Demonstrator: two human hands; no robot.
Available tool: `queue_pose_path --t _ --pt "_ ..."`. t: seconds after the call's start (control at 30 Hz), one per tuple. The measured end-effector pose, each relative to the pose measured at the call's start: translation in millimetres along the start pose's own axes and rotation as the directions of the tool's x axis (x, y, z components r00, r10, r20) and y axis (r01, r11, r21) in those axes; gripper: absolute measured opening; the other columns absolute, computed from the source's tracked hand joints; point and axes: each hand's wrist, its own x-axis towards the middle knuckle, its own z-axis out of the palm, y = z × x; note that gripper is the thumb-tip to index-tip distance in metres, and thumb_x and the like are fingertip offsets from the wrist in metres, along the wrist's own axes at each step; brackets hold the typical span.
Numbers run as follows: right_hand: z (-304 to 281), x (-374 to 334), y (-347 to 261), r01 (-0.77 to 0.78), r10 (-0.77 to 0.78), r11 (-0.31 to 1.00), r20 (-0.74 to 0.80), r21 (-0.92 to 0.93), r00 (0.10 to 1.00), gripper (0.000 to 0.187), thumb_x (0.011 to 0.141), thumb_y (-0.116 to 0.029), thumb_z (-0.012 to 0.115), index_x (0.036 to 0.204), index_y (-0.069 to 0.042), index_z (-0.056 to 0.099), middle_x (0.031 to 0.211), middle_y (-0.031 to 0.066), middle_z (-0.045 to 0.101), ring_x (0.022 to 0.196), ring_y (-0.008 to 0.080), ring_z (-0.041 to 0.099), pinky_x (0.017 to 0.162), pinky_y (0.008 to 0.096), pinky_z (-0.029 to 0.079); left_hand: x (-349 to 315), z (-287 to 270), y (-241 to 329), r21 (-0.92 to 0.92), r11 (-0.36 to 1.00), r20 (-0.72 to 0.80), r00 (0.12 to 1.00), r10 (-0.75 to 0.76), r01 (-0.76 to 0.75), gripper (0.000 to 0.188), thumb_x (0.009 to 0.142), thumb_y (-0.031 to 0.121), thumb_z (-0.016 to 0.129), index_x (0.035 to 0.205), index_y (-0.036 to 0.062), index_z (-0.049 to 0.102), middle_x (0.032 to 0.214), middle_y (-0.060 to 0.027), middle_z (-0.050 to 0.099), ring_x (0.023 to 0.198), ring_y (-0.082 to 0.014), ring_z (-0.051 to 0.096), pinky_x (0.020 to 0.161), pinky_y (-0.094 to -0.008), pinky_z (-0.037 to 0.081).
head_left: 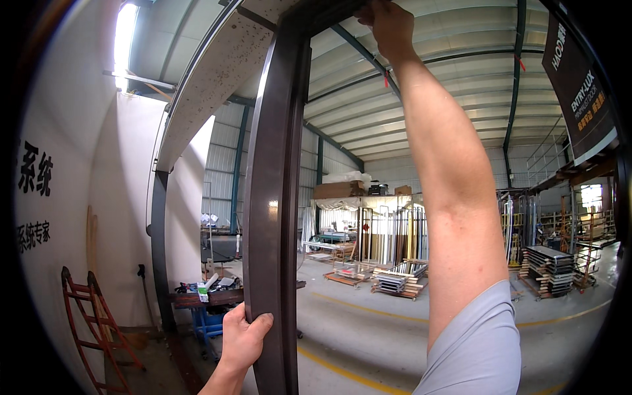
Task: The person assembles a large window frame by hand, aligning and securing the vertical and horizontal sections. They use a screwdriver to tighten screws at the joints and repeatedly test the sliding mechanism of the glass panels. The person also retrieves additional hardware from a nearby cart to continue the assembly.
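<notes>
The hands are well apart: the left hand (242, 337) clasps the upright of a smooth, dark metal frame (266, 197) straight ahead; the right hand (390, 29) is at its top bar, grip unclear. Behind stand a red ladder (91, 288), a cluttered blue table (204, 322) and flat stacked panels (550, 266).

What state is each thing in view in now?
Tall dark-brown metal post, upright
Left hand, gripping the post's edge
Right hand, raised to the dark horizontal bar overhead
Red metal stepladder, standing beside the white wall
Blue metal stand, loaded
Large black rectangular banner, hanging
</notes>
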Motion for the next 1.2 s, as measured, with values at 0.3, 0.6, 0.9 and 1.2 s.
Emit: queue_pose_path --t 0.3,0.6,0.9,1.2 --pt "9 1 14 -0.107 0.153 0.839 -0.043 0.534 0.987 0.024 0.102 0.002 0.047 0.122 0.01 0.056 0.089 0.0205 0.067 0.08 0.032 0.072 0.075 0.0407 0.063 0 -4 -5 0.03 1.0 -0.017 1.0 0.004 -0.004 0.014 0.086 0.003 0.063 0.096 -0.0062 0.067 0.086 -0.0021 0.068 0.078 -0.0074 0.057 0.068 -0.0258 0.048" --pt "-17 -14 -10 0.322 -0.41 0.535 0.093 -0.781 0.907 0.018 0.096 -0.016 0.065 0.087 -0.001 0.067 0.086 0.0159 0.072 0.076 0.0344 0.071 0.067 0.0466 0.054 0 -1 -3 0.028 1.0 -0.012 1.0 0.011 -0.011 0.013 0.086 0.003 0.063 0.094 -0.006 0.067 0.083 -0.0013 0.067 0.076 -0.0066 0.056 0.066 -0.0253 0.047" --pt "-13 -12 -8 0.345 -0.34 -0.012 0.329 -0.938 0.881 0.029 0.098 -0.029 0.058 0.085 -0.005 0.068 0.087 0.0176 0.07 0.082 0.0369 0.071 0.074 0.0485 0.057 1 -2 -4 0.003 1.0 0.006 1.0 0.003 -0.003 0.016 0.086 0.001 0.062 0.099 -0.0074 0.066 0.091 -0.0055 0.069 0.08 -0.0102 0.061 0.071 -0.0274 0.05" --pt "29 7 -9 -0.352 0.321 0.925 -0.2 -0.145 0.926 0.024 0.096 -0.01 0.052 0.079 0.0 0.066 0.065 0.0113 0.063 0.049 0.0263 0.059 0.044 0.0382 0.044 2 -4 -2 0.013 1.0 -0.001 1.0 -0.005 0.005 0.013 0.086 0.003 0.062 0.093 -0.0071 0.066 0.085 -0.0016 0.066 0.077 -0.0072 0.056 0.067 -0.0258 0.047"
